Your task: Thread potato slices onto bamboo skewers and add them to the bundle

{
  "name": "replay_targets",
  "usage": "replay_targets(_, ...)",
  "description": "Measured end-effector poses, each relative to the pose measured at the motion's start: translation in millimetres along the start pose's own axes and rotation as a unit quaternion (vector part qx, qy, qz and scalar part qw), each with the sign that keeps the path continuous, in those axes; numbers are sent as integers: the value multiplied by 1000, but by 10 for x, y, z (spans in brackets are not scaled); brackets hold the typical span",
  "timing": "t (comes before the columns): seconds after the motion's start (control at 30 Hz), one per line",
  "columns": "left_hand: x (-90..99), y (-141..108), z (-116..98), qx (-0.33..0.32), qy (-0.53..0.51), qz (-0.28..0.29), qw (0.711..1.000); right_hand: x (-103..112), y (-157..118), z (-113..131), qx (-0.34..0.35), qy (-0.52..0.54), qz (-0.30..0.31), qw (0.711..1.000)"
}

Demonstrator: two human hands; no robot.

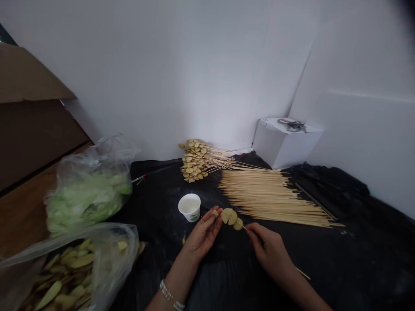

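Several pale round slices point(229, 217) are threaded on a thin wooden skewer, held above the black sheet. My right hand point(269, 248) is closed round the skewer's right end. At the left end of the slices, my left hand point(205, 231) pinches a small pale slice piece point(215, 213) between its fingertips. A white paper cup point(189, 207) stands just behind my left hand. Behind the skewer lies a wide row of bare wooden skewers point(269, 194). Farther back is a pile of filled skewers point(195, 160), their slices facing left.
An open plastic bag of slices point(73, 272) sits at the front left, with a clear bag of pale green pieces point(87, 194) behind it. A white box point(283, 142) stands at the back right by the wall. A cardboard box point(35, 125) is far left.
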State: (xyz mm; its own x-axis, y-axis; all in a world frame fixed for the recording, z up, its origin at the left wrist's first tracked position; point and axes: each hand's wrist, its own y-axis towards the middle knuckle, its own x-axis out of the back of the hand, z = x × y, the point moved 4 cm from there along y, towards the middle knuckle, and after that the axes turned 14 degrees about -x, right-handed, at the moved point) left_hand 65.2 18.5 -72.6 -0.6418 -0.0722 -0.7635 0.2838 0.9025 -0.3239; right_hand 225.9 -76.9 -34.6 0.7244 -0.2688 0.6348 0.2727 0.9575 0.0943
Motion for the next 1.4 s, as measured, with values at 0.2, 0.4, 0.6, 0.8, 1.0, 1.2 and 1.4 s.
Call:
replay_targets(0.2,54,25,-3,-16,2,-10,1000,-6,-1,-21,1,-6,2,1000)
replay_targets(0.4,55,13,-26,-15,33,18,999,-8,-10,-53,25,-7,-11,1000)
replay_targets(0.6,38,25,-12,-30,53,40,997,10,-23,-76,40,-29,-27,998)
replay_targets(0.8,112,56,23,-24,44,21,999,56,-29,-86,39,-45,-32,998)
replay_targets(1.0,107,36,13,-22,77,41,996,70,-43,-136,39,-45,-25,998)
replay_targets(1.2,96,59,18,-21,65,37,997,67,-67,-142,43,-59,-8,997)
replay_targets(1.4,103,41,5,-15,65,11,998,52,-76,-125,49,-78,1,996)
